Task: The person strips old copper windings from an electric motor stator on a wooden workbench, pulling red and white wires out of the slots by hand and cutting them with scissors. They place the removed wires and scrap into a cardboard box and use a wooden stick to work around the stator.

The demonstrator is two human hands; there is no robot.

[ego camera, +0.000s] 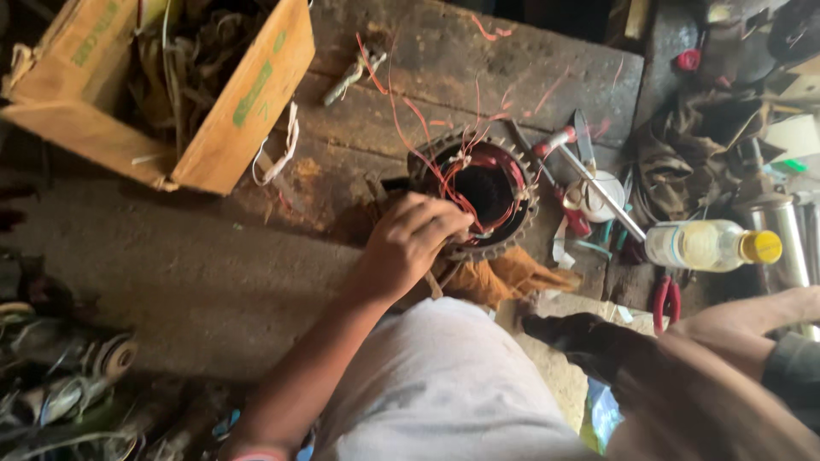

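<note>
From the head view, one motor stator (485,195) with a toothed rim sits just right of centre on the wooden bench (478,77), red wires (401,111) trailing up from it. One hand, the left (410,239), curls its fingers over the stator's lower-left rim, gripping it there. The right hand is hidden, so I cannot tell its grip. One cardboard box (171,85) stands upper left; one yellow-capped plastic bottle (709,246) lies at right, one pair of red-handled pliers (666,299) below it.

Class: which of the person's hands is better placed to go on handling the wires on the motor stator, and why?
Left. The left hand already rests on the stator rim, fingers by the red wires. The right hand is not clearly visible; only a forearm shows at the frame's right edge, away from it.
</note>
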